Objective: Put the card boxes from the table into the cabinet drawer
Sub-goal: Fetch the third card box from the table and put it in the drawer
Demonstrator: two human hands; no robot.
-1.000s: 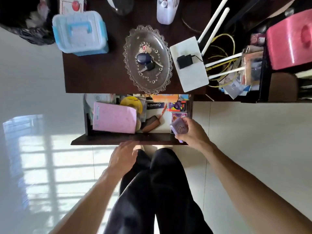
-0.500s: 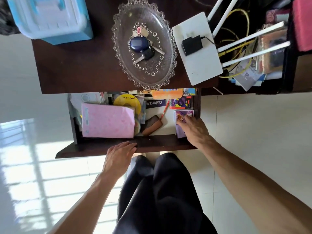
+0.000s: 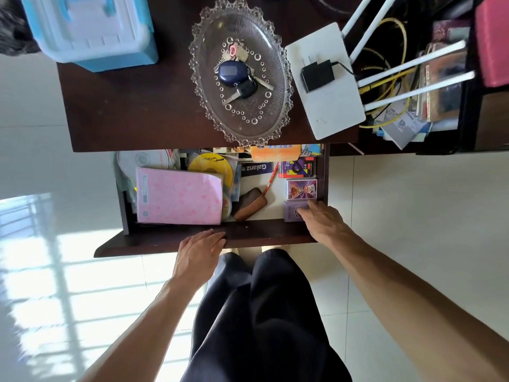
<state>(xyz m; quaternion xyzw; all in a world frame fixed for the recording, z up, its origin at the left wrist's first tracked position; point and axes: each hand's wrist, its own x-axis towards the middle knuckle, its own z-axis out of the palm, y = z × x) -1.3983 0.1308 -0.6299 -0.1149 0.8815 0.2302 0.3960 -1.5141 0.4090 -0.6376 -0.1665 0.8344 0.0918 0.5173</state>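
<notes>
From the head view, we see the drawer [image 3: 220, 238] open, our right hand [image 3: 325, 220] flat on a lilac card box [image 3: 292, 211] in its right front corner, fingers spread, not clamped; our left hand [image 3: 199, 250] rests loose on the drawer front. We judge the box light, stiff and smooth, best pinched by its long edges. Behind it lies a second box [image 3: 301, 189]; further back, a label [image 3: 254, 169] reads "Galanz".
</notes>
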